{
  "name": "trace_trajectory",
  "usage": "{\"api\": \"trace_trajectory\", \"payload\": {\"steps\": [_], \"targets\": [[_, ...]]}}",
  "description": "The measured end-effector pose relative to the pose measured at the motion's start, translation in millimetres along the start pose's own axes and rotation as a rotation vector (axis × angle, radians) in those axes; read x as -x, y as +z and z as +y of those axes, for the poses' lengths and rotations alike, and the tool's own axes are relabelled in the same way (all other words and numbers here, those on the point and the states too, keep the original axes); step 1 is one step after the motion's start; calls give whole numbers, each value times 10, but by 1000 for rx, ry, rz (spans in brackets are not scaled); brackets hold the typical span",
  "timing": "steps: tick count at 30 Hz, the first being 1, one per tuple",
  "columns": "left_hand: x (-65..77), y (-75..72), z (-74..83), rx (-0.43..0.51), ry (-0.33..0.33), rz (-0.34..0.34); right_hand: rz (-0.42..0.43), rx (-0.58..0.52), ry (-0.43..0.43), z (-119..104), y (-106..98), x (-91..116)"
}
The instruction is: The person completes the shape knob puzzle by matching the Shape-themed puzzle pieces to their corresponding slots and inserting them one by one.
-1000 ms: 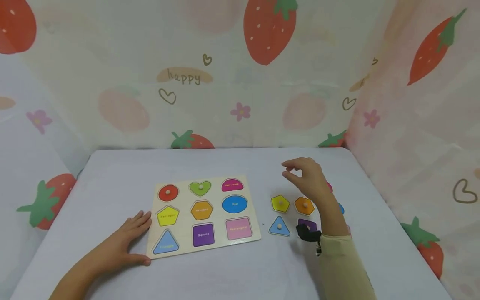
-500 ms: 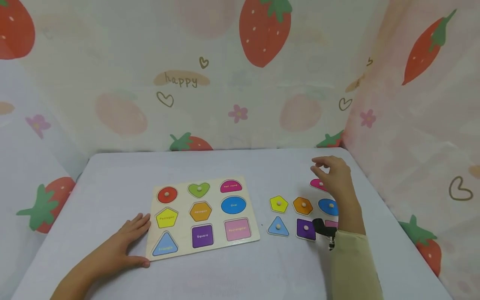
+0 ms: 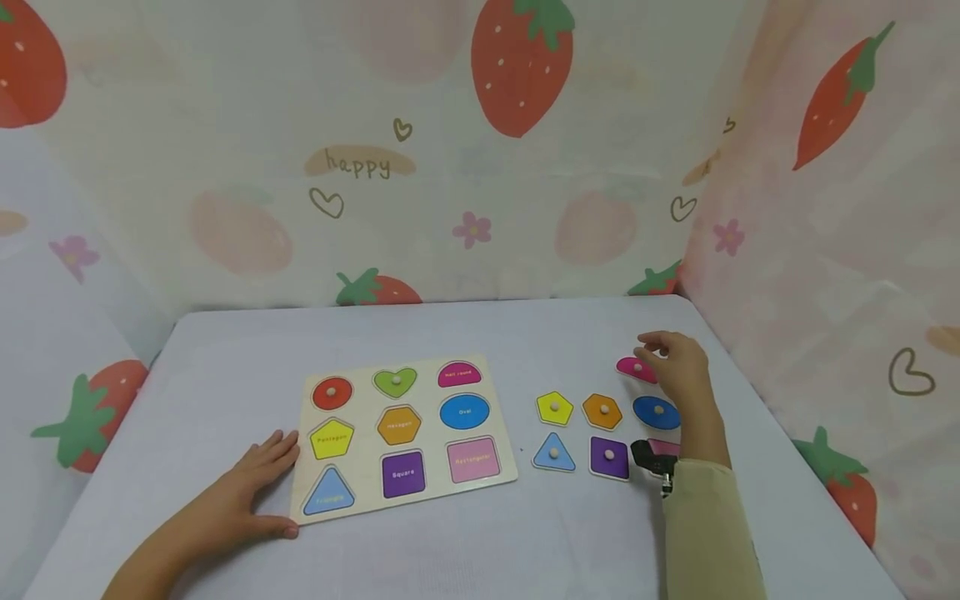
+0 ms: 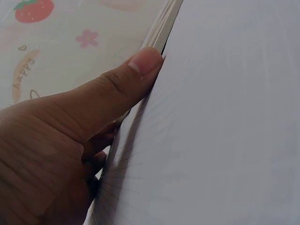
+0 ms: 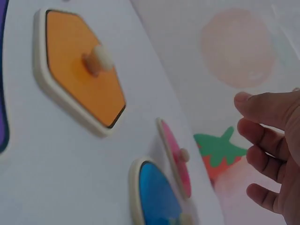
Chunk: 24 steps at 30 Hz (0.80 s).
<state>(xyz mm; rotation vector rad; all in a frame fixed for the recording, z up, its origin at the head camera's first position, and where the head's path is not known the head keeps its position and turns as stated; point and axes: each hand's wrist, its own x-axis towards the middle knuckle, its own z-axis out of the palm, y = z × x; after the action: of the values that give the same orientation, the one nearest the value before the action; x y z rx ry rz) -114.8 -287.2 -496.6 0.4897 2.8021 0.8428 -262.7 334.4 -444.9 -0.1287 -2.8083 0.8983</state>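
Note:
In the head view, my left hand (image 3: 236,504) rests at the left edge of a wooden shape-puzzle board (image 3: 432,437), thumb at its near corner and fingers along the side. A red circle piece (image 3: 322,398) and a green heart piece (image 3: 386,386), both knobbed, sit in its top row. Over on the right, my right hand (image 3: 684,371) hovers above a magenta half-round piece (image 3: 628,367) with fingers loosely bent and nothing in them. The right wrist view shows a gap between those fingertips (image 5: 243,98) and the half-round piece's knob (image 5: 184,155).
Several knobbed pieces lie right of the board: a yellow pentagon (image 3: 548,415), orange hexagon (image 3: 597,420), blue oval (image 3: 647,408), light blue triangle (image 3: 548,462) and purple square (image 3: 603,468). My right wrist partly covers a pink piece (image 3: 663,447). Strawberry-print cloth (image 3: 480,275) stands behind the table.
My right hand has moved right, away from the board's side, then lowered toward the half-round piece, which has come into view. The left hand has stayed at the board's edge.

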Motion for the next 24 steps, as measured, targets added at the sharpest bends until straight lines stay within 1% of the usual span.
{"api": "trace_trajectory", "payload": {"steps": [3, 6, 15, 20, 24], "targets": [[-5, 2, -2, 5, -9, -2, -20, 5, 28, 83, 51, -20], [-12, 4, -14, 1, -3, -3, -39, 15, 52, 161, 108, -39], [-14, 5, -38, -10, 7, 2, -99, 71, 92, 309, 250, -37], [-22, 21, -43, -9, -12, -10, -103, 94, 104, 366, 291, -43], [-10, 23, -35, -15, -9, -5, -92, 99, 106, 380, 308, -49]]}}
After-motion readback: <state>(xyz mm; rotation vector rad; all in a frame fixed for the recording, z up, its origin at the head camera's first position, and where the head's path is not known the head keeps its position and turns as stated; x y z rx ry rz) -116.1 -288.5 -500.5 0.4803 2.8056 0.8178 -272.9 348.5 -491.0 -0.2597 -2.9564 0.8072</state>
